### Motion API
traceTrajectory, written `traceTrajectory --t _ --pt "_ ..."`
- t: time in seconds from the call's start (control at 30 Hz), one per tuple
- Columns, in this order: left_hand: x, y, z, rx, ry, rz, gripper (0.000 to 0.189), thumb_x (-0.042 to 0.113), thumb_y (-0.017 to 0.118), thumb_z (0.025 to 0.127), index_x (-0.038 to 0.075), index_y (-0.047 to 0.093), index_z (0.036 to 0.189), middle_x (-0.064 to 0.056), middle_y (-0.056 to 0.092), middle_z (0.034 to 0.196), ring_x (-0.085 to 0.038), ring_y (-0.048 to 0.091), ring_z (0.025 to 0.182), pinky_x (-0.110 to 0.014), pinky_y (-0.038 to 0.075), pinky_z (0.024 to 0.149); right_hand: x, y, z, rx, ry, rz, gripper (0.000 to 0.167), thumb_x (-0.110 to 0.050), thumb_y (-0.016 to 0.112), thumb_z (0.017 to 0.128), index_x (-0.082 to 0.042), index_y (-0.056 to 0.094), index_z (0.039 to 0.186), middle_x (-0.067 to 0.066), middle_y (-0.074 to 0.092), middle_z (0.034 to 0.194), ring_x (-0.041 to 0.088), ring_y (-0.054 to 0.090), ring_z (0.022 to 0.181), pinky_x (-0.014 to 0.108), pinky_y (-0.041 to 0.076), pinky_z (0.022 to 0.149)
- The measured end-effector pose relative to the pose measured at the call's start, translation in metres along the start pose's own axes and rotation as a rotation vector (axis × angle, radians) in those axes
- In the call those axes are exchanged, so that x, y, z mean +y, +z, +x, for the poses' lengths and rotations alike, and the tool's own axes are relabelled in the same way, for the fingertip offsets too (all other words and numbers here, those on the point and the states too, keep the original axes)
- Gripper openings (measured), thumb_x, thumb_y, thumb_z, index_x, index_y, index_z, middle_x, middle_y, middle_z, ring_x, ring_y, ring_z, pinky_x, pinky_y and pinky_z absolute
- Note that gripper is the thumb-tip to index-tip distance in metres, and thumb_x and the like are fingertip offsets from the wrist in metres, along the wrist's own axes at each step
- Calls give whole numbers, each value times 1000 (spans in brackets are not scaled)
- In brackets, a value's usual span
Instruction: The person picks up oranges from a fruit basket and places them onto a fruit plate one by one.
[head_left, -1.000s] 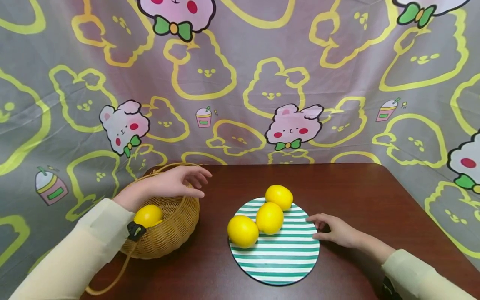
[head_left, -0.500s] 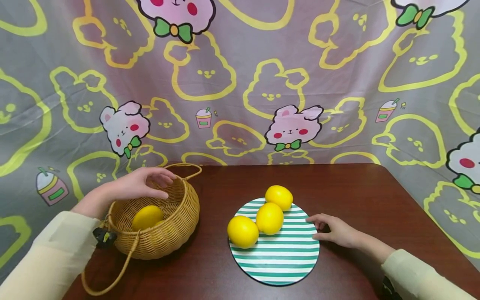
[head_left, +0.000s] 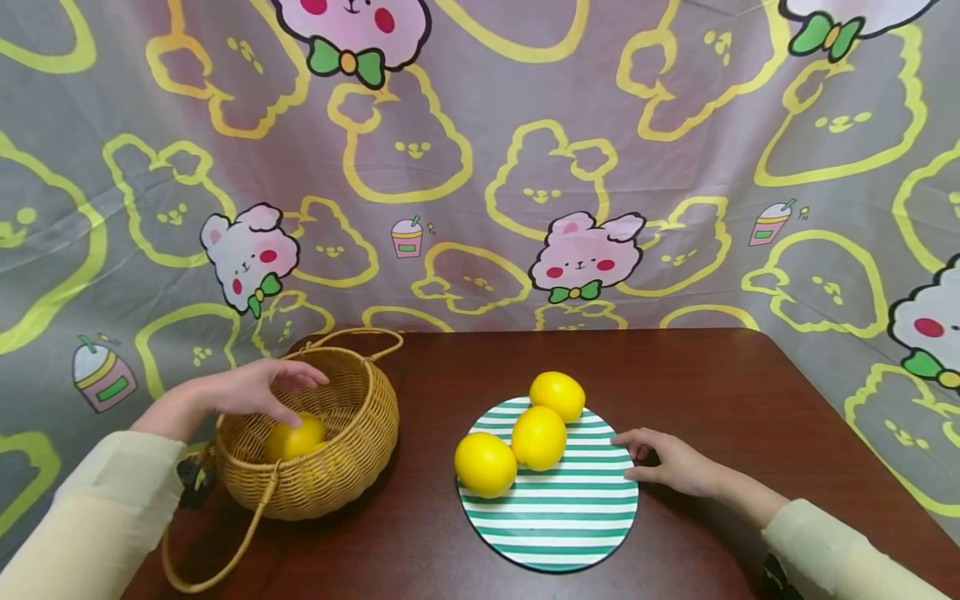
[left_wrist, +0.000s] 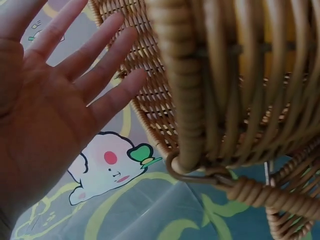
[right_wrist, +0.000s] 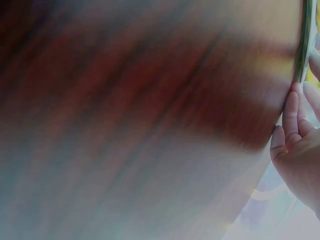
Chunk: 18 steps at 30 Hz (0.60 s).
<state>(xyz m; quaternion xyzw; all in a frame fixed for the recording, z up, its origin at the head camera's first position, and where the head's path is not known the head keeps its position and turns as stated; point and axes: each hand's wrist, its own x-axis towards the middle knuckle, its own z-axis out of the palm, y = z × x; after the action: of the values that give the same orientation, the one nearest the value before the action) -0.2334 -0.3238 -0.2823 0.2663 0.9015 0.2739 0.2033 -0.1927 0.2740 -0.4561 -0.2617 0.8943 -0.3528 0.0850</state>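
My left hand (head_left: 251, 392) hovers over the mouth of a wicker basket (head_left: 352, 450), its fingers spread and holding nothing. Below the thumb a lemon (head_left: 296, 437) lies inside the basket; whether the thumb touches it I cannot tell. In the left wrist view the palm and long straight fingers (left_wrist: 102, 65) lie beside the basket rim (left_wrist: 180, 90). Three lemons (head_left: 540, 437) sit on a flat round plate with green and white stripes (head_left: 555, 525), toward its left and far side. My right hand (head_left: 675, 461) rests with loosely bent fingers at the plate's right edge.
One basket handle (head_left: 225, 575) hangs down toward the near side, the other (head_left: 382, 337) leans out at the back. Yellow shows through the weave of the basket wall. A patterned cloth (head_left: 480, 167) rises behind the brown table (head_left: 705, 375).
My left hand has moved left and down from above the basket's far right rim to over the lemon inside. The right hand and the plate have stayed in place.
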Motion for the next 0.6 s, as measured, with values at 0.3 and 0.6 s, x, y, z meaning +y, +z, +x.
traceTrajectory --t 0.3,0.6 --pt "-15 9 7 -143 7 -91 55 11 77 83 -4 53 130 -19 56 124 -42 53 111 -53 43 94 -2 0 0 -2 13 4 48 -26 72 88 -6 57 129 -2 53 93 14 51 86 23 46 73" --pt "-27 23 14 -255 30 -191 56 5 74 84 -13 48 129 -29 53 123 -48 52 113 -52 45 94 -3 -1 -1 -2 2 5 48 -25 72 89 -5 58 129 -1 53 93 15 51 86 24 45 72"
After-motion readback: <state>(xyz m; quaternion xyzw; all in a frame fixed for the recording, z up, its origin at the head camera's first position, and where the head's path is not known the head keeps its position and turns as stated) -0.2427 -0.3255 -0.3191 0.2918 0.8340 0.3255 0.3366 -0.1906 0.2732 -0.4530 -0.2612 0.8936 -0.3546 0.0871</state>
